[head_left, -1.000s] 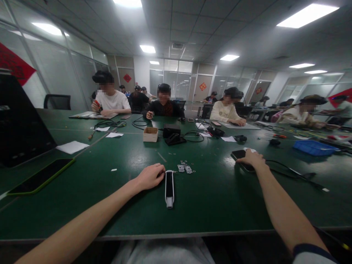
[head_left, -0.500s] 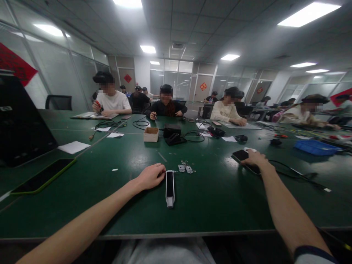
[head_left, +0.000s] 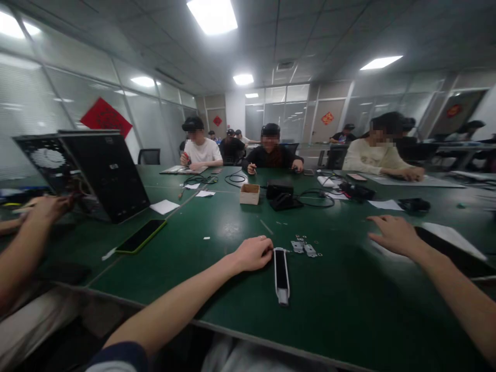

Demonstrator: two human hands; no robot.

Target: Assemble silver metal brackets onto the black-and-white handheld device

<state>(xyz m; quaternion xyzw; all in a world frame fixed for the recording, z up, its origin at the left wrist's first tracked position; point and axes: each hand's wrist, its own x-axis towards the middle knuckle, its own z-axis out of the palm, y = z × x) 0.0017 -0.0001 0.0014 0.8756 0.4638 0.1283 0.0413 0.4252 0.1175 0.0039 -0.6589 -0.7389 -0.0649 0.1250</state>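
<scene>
My left hand (head_left: 253, 253) lies on the green table (head_left: 217, 289) with its fingers curled in; the knuckles touch the top end of a long white and black device (head_left: 281, 274) that lies flat. Small metal parts (head_left: 304, 247) sit just right of that end. My right hand (head_left: 392, 234) is open with spread fingers, low over the table at the right. It holds nothing. Beside it lie a dark flat phone (head_left: 449, 248) and a white sheet (head_left: 451, 235).
At the left a co-worker's hand (head_left: 46, 206) reaches at an open black computer case (head_left: 101, 173). A green-edged phone (head_left: 141, 236), a small cardboard box (head_left: 250, 194) and black gear with cables (head_left: 287, 199) lie further out. Several people sit across the table.
The view has swung left, bringing the computer case and a co-worker's arm into sight. My right hand has come off the dark phone and spread its fingers. My left hand has stayed put.
</scene>
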